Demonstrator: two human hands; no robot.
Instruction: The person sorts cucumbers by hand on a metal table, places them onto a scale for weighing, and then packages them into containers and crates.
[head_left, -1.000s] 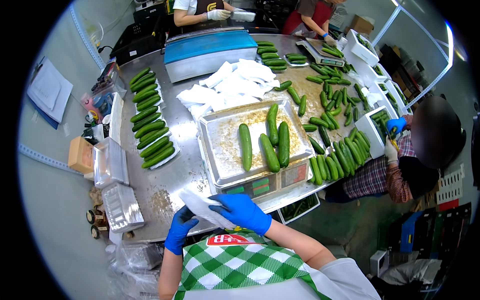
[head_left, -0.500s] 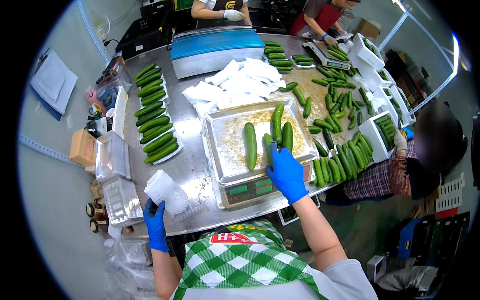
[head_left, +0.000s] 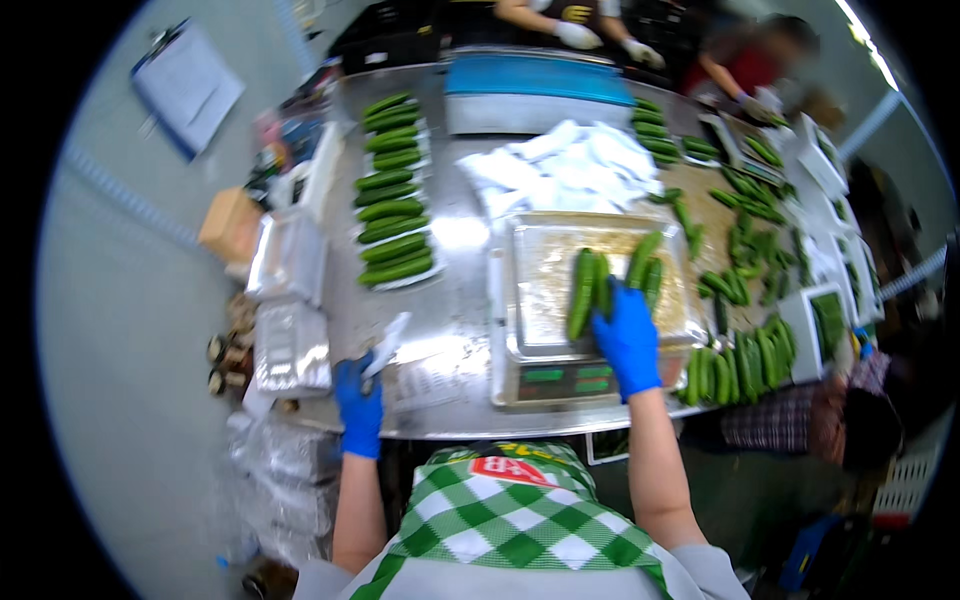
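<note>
Right hand (head_left: pixel 627 340) has reached farther in, fingers clamped around cucumbers (head_left: pixel 590 290) on tray (head_left: pixel 530 330).

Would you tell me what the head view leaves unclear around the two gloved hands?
- Right hand: its fingertips are hidden among the cucumbers on the scale tray, so the grip is unclear.
- Left hand: the thin white item it holds is motion-blurred; its kind is unclear.
- Scale display: too small and blurred to make out.
</note>
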